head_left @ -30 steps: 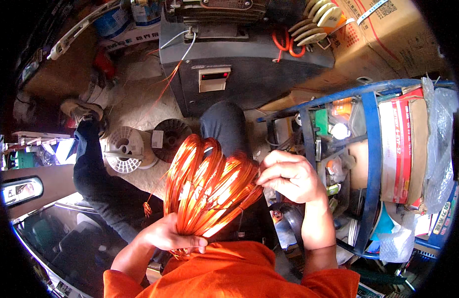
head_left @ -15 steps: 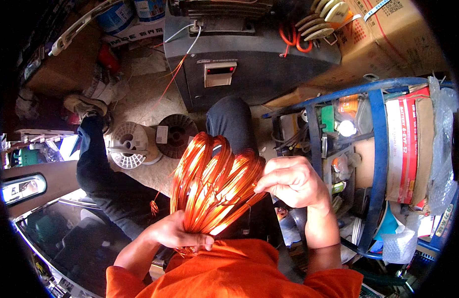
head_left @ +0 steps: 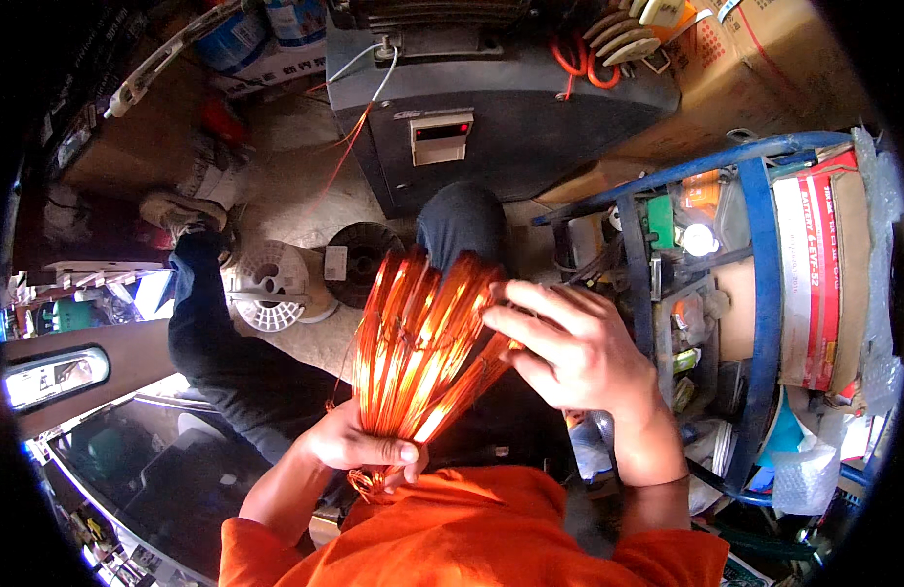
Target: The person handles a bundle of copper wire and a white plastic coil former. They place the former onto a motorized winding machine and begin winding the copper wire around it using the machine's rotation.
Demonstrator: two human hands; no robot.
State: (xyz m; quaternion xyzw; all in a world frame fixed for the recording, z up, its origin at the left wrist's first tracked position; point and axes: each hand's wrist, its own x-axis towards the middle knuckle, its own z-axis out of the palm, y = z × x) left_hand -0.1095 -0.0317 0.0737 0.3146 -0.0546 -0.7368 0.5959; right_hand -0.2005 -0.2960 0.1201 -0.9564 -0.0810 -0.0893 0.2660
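Observation:
Loops of shiny copper wire, gathered as a bundle of several coils (head_left: 418, 333), fan out in front of my orange shirt. My left hand (head_left: 359, 438) is closed around the lower, narrow end, its thumb pressed across the wires. A small tangle of wire ends (head_left: 369, 481) pokes out below that fist. At the right side of the coils is my right hand (head_left: 579, 342), fingers stretched and thumb apart. Its fingertips touch or nearly touch the outermost coil on the right; contact is partly hidden.
A white wire spool (head_left: 269, 284) and a dark spool (head_left: 359, 264) rest on the floor ahead. Beyond my knee (head_left: 460, 230) is a dark machine cabinet (head_left: 530, 137). A blue metal rack (head_left: 760, 323) with assorted goods stands right, a dark glass-topped surface (head_left: 168, 489) left.
My right hand has gone from a pinch at the coils' right edge to spread fingers. The coils look narrower and more upright. My left hand keeps its grip, and the view has shifted slightly.

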